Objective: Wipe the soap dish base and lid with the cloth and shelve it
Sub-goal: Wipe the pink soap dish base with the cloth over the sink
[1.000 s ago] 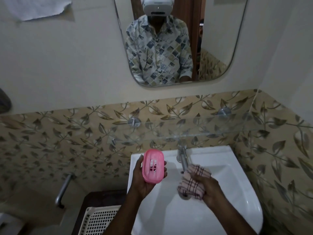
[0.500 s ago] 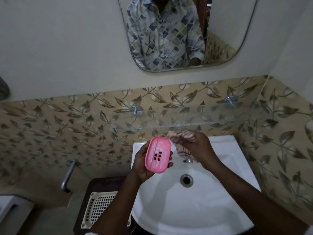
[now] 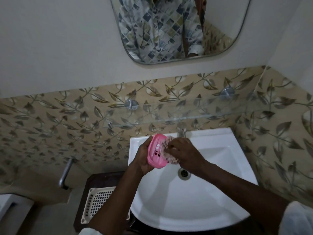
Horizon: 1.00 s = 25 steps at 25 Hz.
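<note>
Basket: a cream perforated plastic basket (image 3: 100, 200) sits on a dark stand (image 3: 101, 179) just left of the washbasin; the left forearm crosses in front of its right end
Washbasin: the white washbasin (image 3: 211, 209) fills the lower centre; its drain (image 3: 184, 173) lies just below the right wrist
Left hand: the left hand (image 3: 144, 157) grips the soap dish from its left side and underside; fingers curled round the edge
Soap dish: the pink soap dish (image 3: 155, 154) is held in the air over the basin's rear left corner, below the shelf and apart from it; its slotted face is tilted toward the right hand; whether this piece is base or lid I cannot tell
Right hand: the right hand (image 3: 184, 153) holds the cloth bunched in curled fingers and presses it on the slotted face
Cloth: the checked cloth (image 3: 171, 157) is blurred; it touches the dish's right half
Tap: a chrome tap (image 3: 181, 132) stands on the basin's rear edge, just beyond the right hand
Shelf: a glass shelf (image 3: 186, 117) hangs on two round metal brackets (image 3: 131, 105) against leaf-patterned tiles (image 3: 50, 124), above the tap
Mirror: a rounded mirror (image 3: 220, 22) on the plain wall reflects a patterned shirt
</note>
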Available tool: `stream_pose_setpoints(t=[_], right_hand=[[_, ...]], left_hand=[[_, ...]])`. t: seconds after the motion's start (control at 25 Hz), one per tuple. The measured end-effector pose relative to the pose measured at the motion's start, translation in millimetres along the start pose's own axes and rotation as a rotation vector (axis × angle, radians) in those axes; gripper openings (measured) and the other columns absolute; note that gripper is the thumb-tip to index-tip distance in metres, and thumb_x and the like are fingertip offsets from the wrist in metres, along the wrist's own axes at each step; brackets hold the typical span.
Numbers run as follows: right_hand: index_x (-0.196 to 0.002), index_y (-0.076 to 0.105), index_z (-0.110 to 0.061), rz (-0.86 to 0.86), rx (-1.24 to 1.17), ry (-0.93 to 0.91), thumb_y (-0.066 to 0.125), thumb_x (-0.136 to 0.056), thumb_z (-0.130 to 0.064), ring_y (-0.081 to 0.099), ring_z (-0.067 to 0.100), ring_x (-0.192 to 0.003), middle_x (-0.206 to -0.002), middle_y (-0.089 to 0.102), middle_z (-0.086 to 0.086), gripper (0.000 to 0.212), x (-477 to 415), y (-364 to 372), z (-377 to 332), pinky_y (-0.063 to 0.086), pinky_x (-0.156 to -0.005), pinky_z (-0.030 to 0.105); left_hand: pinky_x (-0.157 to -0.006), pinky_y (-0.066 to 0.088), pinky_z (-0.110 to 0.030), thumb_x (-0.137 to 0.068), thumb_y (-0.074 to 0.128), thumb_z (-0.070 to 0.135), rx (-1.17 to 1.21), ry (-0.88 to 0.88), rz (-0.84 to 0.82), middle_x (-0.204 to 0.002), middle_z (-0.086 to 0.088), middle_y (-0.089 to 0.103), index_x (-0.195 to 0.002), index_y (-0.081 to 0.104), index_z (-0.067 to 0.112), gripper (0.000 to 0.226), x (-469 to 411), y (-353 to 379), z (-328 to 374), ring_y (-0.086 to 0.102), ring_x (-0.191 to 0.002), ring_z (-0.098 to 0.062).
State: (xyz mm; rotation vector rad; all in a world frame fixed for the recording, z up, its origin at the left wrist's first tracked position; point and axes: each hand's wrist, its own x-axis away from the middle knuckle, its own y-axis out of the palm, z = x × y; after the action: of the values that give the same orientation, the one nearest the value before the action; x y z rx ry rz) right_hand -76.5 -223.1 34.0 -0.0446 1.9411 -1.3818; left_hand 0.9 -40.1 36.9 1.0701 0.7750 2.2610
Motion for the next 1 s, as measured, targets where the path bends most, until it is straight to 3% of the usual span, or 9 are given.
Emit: stream_pose_setpoints(t=[0.08,0.2,0.36,0.52,0.6,0.68,0.76,0.92,1.0], right_hand=[[-0.104,0.074,-0.009,-0.05,0.039,-0.068,0.071,-0.064,0.011,0.065,0.033,-0.101,-0.109,0.07,0.014,0.044,6.6,-2.0,10.9,0.048,-0.086,0.043],[-0.098,0.074,-0.007,0.033,0.014,0.065,0.062,-0.072,0.01,0.066,0.033,-0.101,-0.105,0.071,0.014,0.033,0.8,-2.8,7.6,0.046,-0.089,0.042],[-0.1,0.07,-0.014,-0.111,0.059,-0.171,0.058,-0.078,0.005,0.061,0.028,-0.108,-0.108,0.068,0.007,0.032,7.5,5.6,-4.8,0.038,-0.104,0.045],[-0.099,0.071,-0.011,-0.107,0.056,-0.02,0.054,-0.074,0.005,0.06,0.031,-0.11,-0.109,0.068,0.009,0.034,12.2,6.7,-8.3,0.036,-0.11,0.047],[-0.102,0.07,-0.012,-0.164,0.019,-0.08,0.05,-0.077,0.004,0.06,0.03,-0.108,-0.11,0.068,0.008,0.036,14.6,6.4,-14.2,0.039,-0.108,0.046],[-0.097,0.073,-0.01,-0.122,-0.024,0.058,0.059,-0.074,0.005,0.065,0.031,-0.097,-0.101,0.071,0.009,0.031,11.2,4.3,-19.4,0.048,-0.096,0.042],[-0.092,0.074,-0.008,-0.098,-0.041,0.208,0.062,-0.068,0.004,0.066,0.032,-0.088,-0.092,0.071,0.01,0.029,4.1,4.5,-31.0,0.054,-0.081,0.037],[-0.09,0.072,-0.013,-0.186,0.133,0.135,0.056,-0.07,-0.004,0.063,0.029,-0.086,-0.089,0.07,0.006,0.027,0.1,3.0,-43.2,0.052,-0.076,0.035],[-0.087,0.073,-0.011,-0.132,0.079,0.369,0.056,-0.07,0.0,0.064,0.03,-0.084,-0.087,0.071,0.008,0.027,-1.9,7.7,-51.7,0.053,-0.074,0.034]], left_hand=[[-0.085,0.056,-0.045,-0.091,0.049,0.048,0.024,-0.027,-0.008,-0.111,-0.024,0.069,-0.118,0.068,0.0,0.058,-1.8,0.3,-8.9,0.069,-0.093,-0.036],[-0.077,0.06,-0.046,-0.096,0.045,0.048,0.063,0.0,-0.006,-0.109,-0.024,0.071,-0.116,0.07,0.0,0.057,-8.2,-0.6,-15.3,0.071,-0.088,-0.037],[-0.086,0.056,-0.043,-0.092,0.05,0.047,0.043,0.017,0.013,-0.112,-0.022,0.069,-0.117,0.069,0.001,0.055,-11.7,-6.6,-16.5,0.068,-0.096,-0.034],[-0.084,0.058,-0.043,-0.094,0.048,0.048,0.043,0.03,0.025,-0.11,-0.022,0.071,-0.112,0.074,0.002,0.056,-13.0,-7.3,-14.7,0.071,-0.094,-0.034],[-0.092,0.053,-0.047,-0.098,0.041,0.049,0.044,0.023,0.075,-0.116,-0.023,0.067,-0.125,0.065,0.003,0.059,-12.7,-8.9,-19.0,0.067,-0.099,-0.035],[-0.097,0.049,-0.051,-0.098,0.041,0.047,0.066,0.06,0.116,-0.117,-0.024,0.066,-0.132,0.056,0.003,0.058,-13.0,-7.4,-27.3,0.066,-0.101,-0.036],[-0.087,0.056,-0.047,-0.091,0.046,0.048,0.104,0.147,0.13,-0.103,-0.022,0.072,-0.118,0.065,0.003,0.056,-15.2,-2.7,-32.2,0.07,-0.092,-0.034],[-0.09,0.05,-0.044,-0.081,0.054,0.049,0.085,0.251,0.152,-0.094,-0.017,0.072,-0.105,0.073,0.006,0.053,-17.9,1.4,-32.0,0.066,-0.09,-0.032],[-0.092,0.05,-0.044,-0.083,0.052,0.052,0.022,0.267,0.162,-0.104,-0.02,0.069,-0.122,0.064,0.004,0.063,-20.8,1.7,-31.7,0.065,-0.096,-0.032]])
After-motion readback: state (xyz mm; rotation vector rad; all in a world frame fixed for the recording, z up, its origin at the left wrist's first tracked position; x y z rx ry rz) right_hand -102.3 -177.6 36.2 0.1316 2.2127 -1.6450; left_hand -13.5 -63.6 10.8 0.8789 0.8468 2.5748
